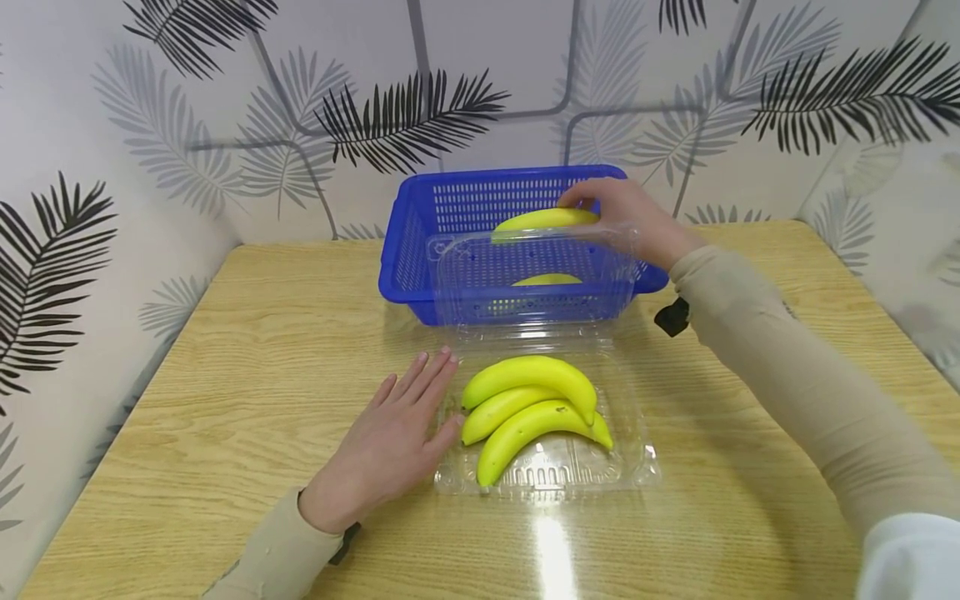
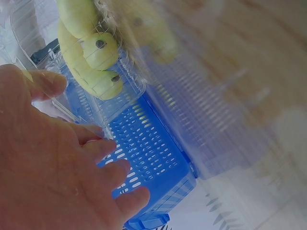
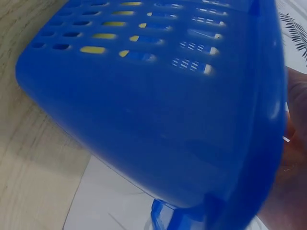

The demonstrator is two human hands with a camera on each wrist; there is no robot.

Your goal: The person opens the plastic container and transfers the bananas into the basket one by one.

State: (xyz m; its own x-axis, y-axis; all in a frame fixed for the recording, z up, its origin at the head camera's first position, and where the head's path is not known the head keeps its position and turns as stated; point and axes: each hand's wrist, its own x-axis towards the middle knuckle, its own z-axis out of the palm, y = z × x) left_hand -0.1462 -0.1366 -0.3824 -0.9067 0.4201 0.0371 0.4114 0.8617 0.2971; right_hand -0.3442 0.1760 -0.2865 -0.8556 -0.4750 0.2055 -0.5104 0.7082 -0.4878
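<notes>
My right hand (image 1: 618,212) grips a yellow banana (image 1: 542,219) above the blue perforated basket (image 1: 399,250). Another banana (image 1: 547,280) lies inside that basket, seen through a clear lid. My left hand (image 1: 390,442) lies with straight fingers at the left edge of a clear plastic clamshell container (image 1: 630,467), its fingertips right at the rim. In the container's base sit three bananas (image 1: 543,425), curved side by side. The lid (image 1: 457,275) stands raised in front of the basket. In the right wrist view, the basket wall (image 3: 144,110) hides most of my right hand (image 3: 295,143).
A wooden table (image 1: 300,333) carries the container and the basket. Behind it rises a wall (image 1: 487,50) with a leaf pattern, close to the basket's back rim. The raised lid overlaps the basket's front in the head view.
</notes>
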